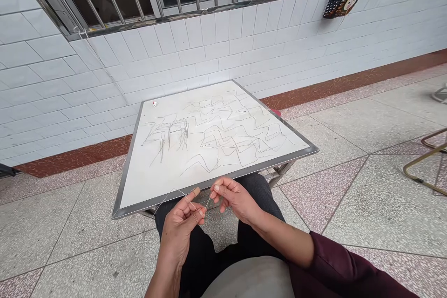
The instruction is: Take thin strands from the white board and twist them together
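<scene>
My left hand pinches a thin pale strand, which could be thread or fine wire, between thumb and fingers. A tan wrap covers the tip of one of its fingers. My right hand pinches the strand a little higher and to the right, and a short length runs taut between the hands. From my left hand the loose end arcs up and then droops left over the table's front edge. Several dark, kinked strands lie spread on the white tabletop, bunched at the left.
The grey-edged table stands against a white tiled wall, close to my knees. A small red and white item rests at its back left corner. A patterned bag hangs from the window bars. Metal chair legs show at right.
</scene>
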The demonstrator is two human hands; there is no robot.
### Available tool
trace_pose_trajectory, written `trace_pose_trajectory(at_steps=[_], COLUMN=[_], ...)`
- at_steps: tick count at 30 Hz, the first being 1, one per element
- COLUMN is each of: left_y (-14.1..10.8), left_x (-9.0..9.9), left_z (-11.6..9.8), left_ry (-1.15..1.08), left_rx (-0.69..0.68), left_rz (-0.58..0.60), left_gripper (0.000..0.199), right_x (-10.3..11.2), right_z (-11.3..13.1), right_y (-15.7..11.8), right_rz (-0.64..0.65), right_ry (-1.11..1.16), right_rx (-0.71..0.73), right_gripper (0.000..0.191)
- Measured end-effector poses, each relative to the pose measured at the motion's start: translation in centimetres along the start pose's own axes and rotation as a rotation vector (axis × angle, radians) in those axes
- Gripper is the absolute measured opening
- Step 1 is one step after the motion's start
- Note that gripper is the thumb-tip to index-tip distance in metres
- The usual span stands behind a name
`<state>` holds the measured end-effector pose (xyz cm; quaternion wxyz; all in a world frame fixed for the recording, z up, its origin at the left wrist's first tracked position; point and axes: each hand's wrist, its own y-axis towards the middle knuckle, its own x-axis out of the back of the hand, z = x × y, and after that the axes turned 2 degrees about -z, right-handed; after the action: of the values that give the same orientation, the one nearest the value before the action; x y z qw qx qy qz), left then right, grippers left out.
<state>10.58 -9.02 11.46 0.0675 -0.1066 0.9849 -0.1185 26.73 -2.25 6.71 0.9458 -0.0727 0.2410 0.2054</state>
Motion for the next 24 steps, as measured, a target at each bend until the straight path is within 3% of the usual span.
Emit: trace_pose_trajectory(at_steps=[6, 12, 20, 24], left_y=[-0.4, -0.5, -0.5, -0.5], left_x=[0.1, 0.2, 0.1, 0.1], left_z=[-0.4, -0.1, 0.3, 0.4], left_ry=[0.022, 0.040, 0.044, 0.059], left_rx=[0.014, 0.025, 0.039, 0.047], left_rz=[0.001, 0.044, 0.115, 0.138], left_gripper=[0.059, 0.058, 0.056, 0.055], right_x=[1.3, 2.4, 3.4, 4.3], right_z=[0.8, 1.7, 2.8, 2.4], right_y=[0.3, 0.2, 0.2, 0.3], right_rz=[-0.025, 0.073, 0.227, 0.308], right_ry=[-0.092, -0.161, -0.307, -0.262], right_rx=[0.022, -0.006, 0.060, 0.036], right_gripper=[0.026, 0.024, 0.026, 0.026])
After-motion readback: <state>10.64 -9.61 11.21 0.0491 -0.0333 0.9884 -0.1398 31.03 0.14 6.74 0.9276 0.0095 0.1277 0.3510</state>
